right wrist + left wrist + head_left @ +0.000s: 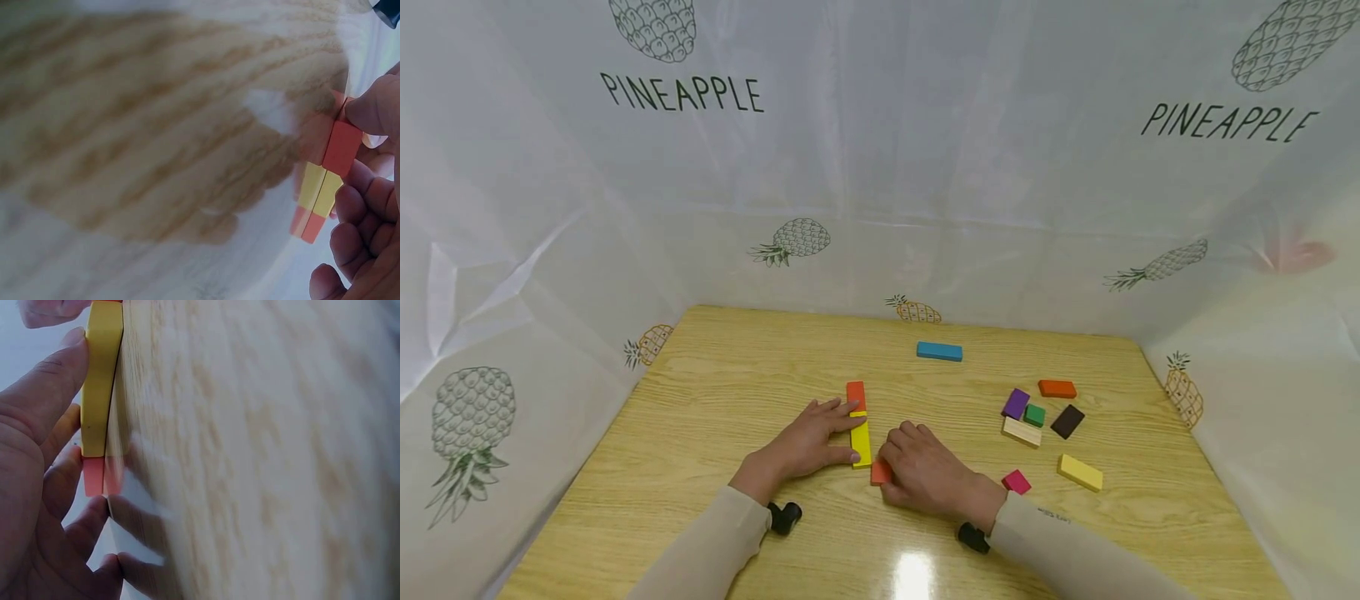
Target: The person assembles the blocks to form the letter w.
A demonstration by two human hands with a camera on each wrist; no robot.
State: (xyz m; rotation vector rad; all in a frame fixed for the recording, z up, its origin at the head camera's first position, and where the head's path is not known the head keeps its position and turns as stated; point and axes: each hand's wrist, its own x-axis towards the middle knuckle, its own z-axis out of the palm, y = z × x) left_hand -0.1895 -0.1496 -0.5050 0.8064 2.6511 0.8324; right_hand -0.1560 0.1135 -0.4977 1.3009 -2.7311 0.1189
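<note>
A yellow block (861,447) lies lengthwise on the table, its far end meeting an orange-red block (856,393) in a straight row. My left hand (805,442) rests along the left of this row, fingers extended over the blocks and thumb touching the yellow one near its close end. Just right of that end, my right hand (928,471) grips another orange-red block (880,473) between thumb and curled fingers, covering part of it. The right wrist view shows this gripped block (342,149) standing close to the yellow block's end (328,194).
A blue block (939,352) lies farther back. To the right are purple (1016,404), green (1034,415), plain wood (1022,432), black (1067,422), orange (1057,389), pink (1017,482) and pale yellow (1080,472) blocks. A pineapple-print curtain (880,183) surrounds the wooden table (752,358).
</note>
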